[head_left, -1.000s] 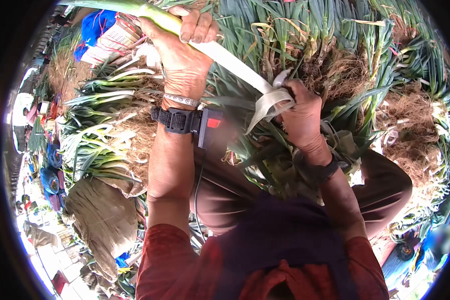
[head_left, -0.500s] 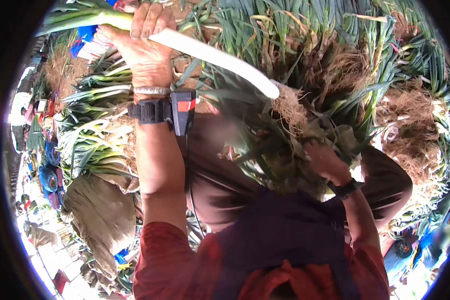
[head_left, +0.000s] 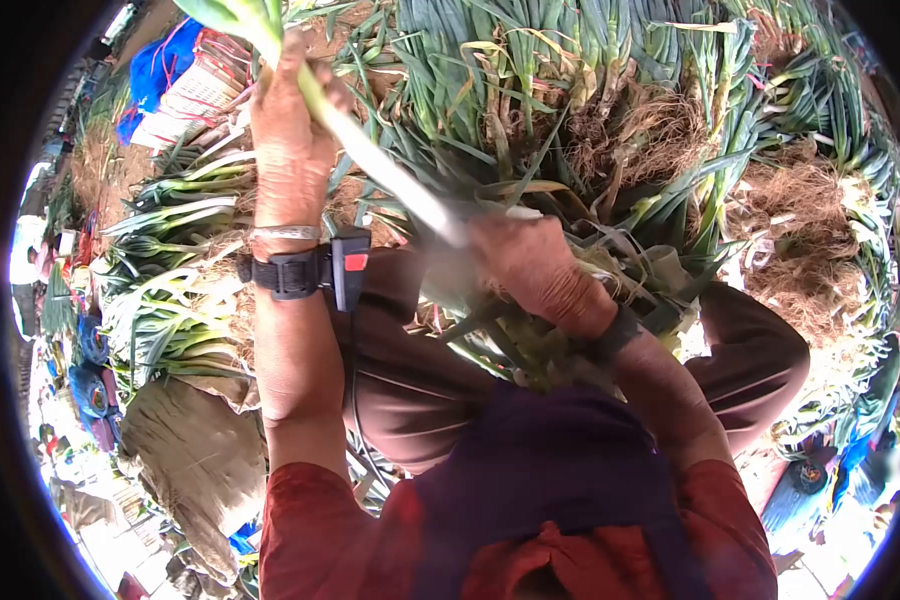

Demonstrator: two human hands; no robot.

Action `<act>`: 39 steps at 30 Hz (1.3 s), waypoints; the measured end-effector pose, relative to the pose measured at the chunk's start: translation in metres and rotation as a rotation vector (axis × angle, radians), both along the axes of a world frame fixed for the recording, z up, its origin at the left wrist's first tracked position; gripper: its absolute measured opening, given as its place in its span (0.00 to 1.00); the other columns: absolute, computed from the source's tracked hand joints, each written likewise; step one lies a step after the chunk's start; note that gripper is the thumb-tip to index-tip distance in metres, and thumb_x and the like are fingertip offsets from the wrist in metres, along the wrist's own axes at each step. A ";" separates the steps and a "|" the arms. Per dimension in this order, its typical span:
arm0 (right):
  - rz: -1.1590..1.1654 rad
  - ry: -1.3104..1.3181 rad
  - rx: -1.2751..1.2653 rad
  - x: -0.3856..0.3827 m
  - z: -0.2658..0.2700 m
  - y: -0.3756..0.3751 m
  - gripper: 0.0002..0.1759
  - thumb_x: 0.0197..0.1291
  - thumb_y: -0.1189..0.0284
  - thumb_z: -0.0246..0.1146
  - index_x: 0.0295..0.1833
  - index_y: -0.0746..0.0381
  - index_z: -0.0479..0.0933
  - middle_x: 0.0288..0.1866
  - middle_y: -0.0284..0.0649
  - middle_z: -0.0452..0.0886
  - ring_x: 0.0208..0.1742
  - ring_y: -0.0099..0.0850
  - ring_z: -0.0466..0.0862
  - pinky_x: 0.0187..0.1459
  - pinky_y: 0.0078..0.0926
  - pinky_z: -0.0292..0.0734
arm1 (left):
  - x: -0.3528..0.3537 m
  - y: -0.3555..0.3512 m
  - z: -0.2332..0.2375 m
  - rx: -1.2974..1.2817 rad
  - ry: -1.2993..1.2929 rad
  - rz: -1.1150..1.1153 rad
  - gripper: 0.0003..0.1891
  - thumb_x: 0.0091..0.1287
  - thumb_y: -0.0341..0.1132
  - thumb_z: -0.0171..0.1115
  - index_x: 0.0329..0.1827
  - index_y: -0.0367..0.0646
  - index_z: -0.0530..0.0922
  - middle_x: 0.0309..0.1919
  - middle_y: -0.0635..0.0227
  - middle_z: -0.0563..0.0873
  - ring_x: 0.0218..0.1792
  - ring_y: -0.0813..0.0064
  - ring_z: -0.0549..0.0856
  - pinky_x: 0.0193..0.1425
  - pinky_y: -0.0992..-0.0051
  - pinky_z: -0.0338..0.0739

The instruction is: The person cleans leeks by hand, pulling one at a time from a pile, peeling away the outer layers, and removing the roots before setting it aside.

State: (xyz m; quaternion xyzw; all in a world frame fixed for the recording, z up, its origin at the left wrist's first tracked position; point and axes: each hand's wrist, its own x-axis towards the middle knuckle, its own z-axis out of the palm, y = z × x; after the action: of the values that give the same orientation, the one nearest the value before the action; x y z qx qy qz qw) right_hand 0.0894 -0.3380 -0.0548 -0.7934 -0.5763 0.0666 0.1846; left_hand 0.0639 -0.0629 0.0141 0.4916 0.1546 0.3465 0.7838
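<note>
A long green onion (head_left: 385, 170) slants across the upper left, its white shank running down to the right and its green leaves leaving the frame at the top. My left hand (head_left: 295, 120) is closed around it where green turns to white. At the lower end, my right hand (head_left: 535, 262) has its fingers curled about the tip; motion blurs them, and the roots are hidden. Beneath the right hand, a heap of loose leaves and peelings (head_left: 530, 345) lies between my knees.
Upright bunches of green onions (head_left: 570, 60) with tangled roots (head_left: 650, 135) stand ahead and to the right. More green onions (head_left: 175, 310) lie in a row on the left, beside a brown cloth (head_left: 195, 450). A blue bag (head_left: 165, 70) lies at the upper left.
My right hand has come up from the leaf heap to the root end of the green onion. The green onion now points more steeply downward in my left hand.
</note>
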 end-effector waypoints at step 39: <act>-0.915 0.656 0.454 0.160 -0.193 0.057 0.13 0.64 0.76 0.64 0.52 0.71 0.78 0.42 0.43 0.82 0.42 0.28 0.77 0.47 0.28 0.74 | 0.016 0.110 -0.072 0.296 0.625 -0.372 0.17 0.74 0.38 0.58 0.58 0.35 0.79 0.45 0.60 0.89 0.47 0.73 0.89 0.54 0.76 0.83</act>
State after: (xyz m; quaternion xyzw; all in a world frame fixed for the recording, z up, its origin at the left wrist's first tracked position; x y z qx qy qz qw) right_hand 0.2491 -0.2811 -0.2475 -0.8396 -0.0896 0.0969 0.5269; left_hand 0.0802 0.0468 -0.0583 0.7007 0.2424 0.0506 0.6692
